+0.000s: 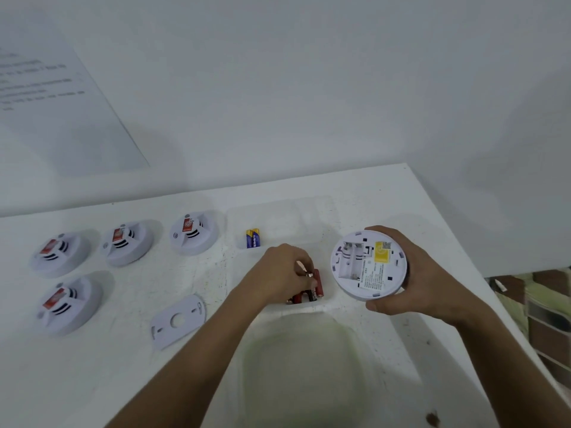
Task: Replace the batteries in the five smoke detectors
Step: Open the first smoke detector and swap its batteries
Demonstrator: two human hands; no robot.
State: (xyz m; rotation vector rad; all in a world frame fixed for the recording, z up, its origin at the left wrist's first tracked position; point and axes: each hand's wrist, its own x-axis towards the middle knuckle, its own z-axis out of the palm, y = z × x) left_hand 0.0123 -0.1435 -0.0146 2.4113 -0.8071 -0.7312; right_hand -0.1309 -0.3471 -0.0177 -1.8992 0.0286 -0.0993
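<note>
Four smoke detectors (pixel 60 253) rest on the white table (pixel 92 381); a fifth (pixel 367 265) (battery bay empty) sits gripped in the right hand (pixel 411 279). The left hand (pixel 284 273) pinches red batteries (pixel 312 288).

Matt white plastic detector (pixel 369 264) — glossy yellow label (pixel 382 252); scuffed white table (pixel 216 350).

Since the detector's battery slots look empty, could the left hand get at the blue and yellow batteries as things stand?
Probably yes: the left hand is at the red batteries; the blue and yellow batteries lie just beyond, uncovered.
</note>
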